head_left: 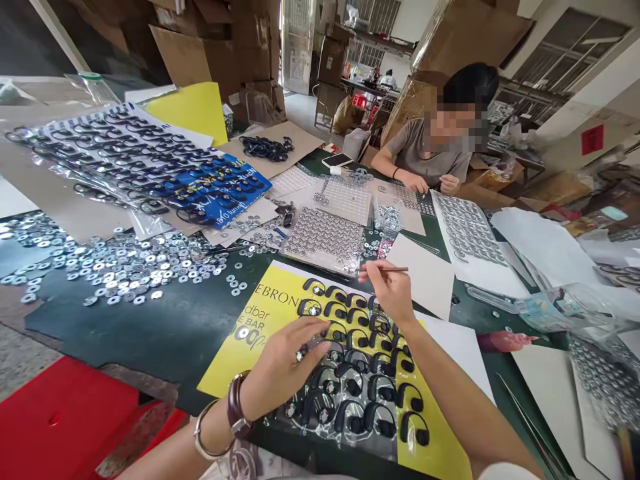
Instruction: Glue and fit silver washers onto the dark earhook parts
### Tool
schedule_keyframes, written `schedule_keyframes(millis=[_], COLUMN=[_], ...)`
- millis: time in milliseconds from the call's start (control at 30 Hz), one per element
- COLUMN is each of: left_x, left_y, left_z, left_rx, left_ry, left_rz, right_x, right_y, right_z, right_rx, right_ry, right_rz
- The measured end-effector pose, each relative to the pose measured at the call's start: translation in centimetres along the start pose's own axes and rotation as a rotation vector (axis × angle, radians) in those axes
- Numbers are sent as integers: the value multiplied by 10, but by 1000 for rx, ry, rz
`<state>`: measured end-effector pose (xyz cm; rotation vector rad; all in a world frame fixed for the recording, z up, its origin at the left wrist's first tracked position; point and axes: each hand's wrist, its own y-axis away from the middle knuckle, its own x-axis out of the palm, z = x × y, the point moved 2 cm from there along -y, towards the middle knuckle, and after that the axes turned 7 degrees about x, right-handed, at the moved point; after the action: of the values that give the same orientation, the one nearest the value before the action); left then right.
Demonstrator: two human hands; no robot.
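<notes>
Black ear hooks on a yellow sheet; silver washers on a dark green table.

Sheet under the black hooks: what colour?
The sheet is yellow with black lettering; the head view shows it best.

stacked cardboard boxes, barred windows, daylit doorway

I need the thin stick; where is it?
The thin stick is right of centre in the head view, pinched in the right hand above the yellow sheet.
</notes>
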<state>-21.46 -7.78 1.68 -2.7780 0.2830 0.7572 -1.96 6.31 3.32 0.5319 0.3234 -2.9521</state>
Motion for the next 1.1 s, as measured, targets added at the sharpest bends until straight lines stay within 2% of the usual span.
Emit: schedule_keyframes(millis=[100, 200, 267, 367, 467, 533, 600, 700, 767, 800, 900, 1100], left_x=[-2, 3, 8, 14, 13, 3, -15, -48, -63, -67, -65, -45], left_y=[-3, -3, 0, 5, 9, 12, 14, 19, 22, 22, 23, 23], left_z=[0, -2, -2, -1, 1, 5, 12, 26, 33, 36, 38, 33], left_rx=[-188, -295, -352, -375, -348, -289, -177, -21, -12, -22, -23, 78], left_ry=[440, 774, 870, 877, 757, 536, 210, -325, -605, -692, -738, -664], left_rz=[-30, -17, -36, -28, 23, -1, -127, -379, -429, -412, -312, -197], right_x=[3, 8, 9, 7, 1, -2, -4, -1, 2, 4, 8, 12], right_y=[41, 77, 93, 106, 112, 113, 112, 108, 106, 105, 105, 104], right_z=[23, 33, 34, 30, 22, 15, 7, -3, -5, -5, -4, -4], right_rx=[49, 68, 79, 92, 82, 41, -17, -99, -159, -190, -262, -357], right_ry=[-121, -212, -266, -328, -316, -221, -91, 82, 174, 215, 300, 403], right_rz=[133, 236, 268, 267, 218, 179, 168, 193, 205, 208, 214, 206])
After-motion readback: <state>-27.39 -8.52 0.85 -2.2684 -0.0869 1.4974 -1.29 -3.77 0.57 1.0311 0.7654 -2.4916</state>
